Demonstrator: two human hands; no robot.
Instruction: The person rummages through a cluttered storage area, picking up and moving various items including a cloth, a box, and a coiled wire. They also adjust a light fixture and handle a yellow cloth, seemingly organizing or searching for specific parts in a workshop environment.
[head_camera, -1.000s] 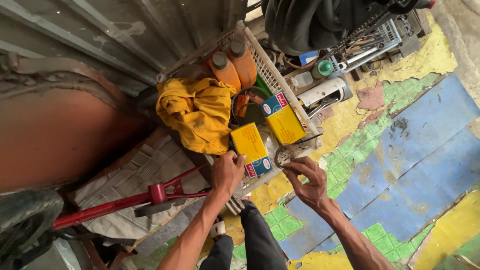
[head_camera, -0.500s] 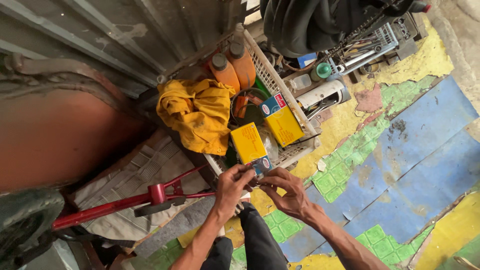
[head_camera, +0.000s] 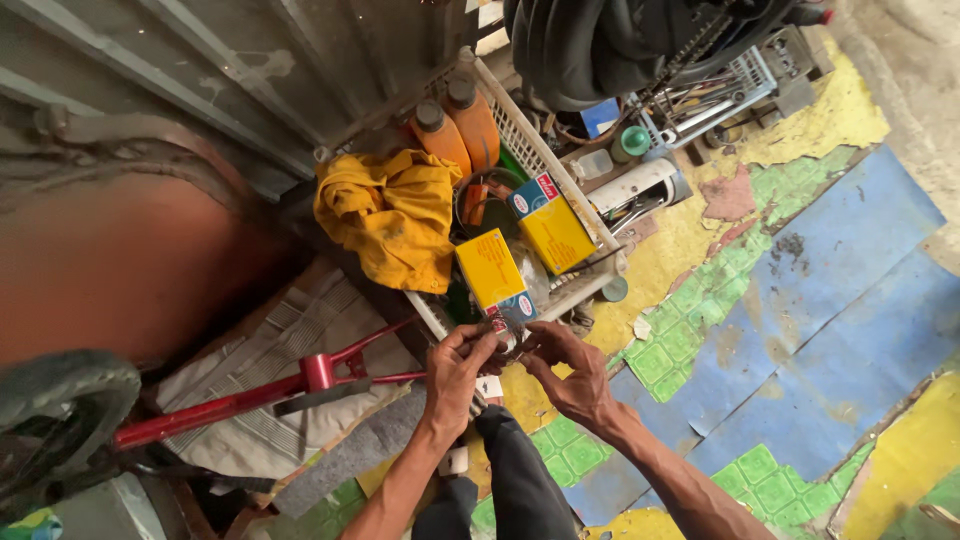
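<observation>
My left hand (head_camera: 458, 372) and my right hand (head_camera: 567, 372) are together just below a white plastic basket (head_camera: 520, 135). Between their fingertips they pinch a small dark metal part (head_camera: 503, 342); I cannot make out its shape. Both hands sit at the near end of a yellow box (head_camera: 494, 276) with a blue and red end, which leans out of the basket. A second yellow box (head_camera: 550, 222) lies in the basket behind it. A yellow cloth (head_camera: 392, 218) is heaped to the left.
Two orange bottles (head_camera: 455, 130) stand at the basket's far end. A red metal bar tool (head_camera: 255, 395) lies on a grey mat at the left. A dark tyre (head_camera: 600, 45) and a tray of tools (head_camera: 715, 95) are at the top. The floor is patched blue, green and yellow.
Both hands came together from apart and closed on the small part at the end of the yellow box. The view has shifted slightly closer.
</observation>
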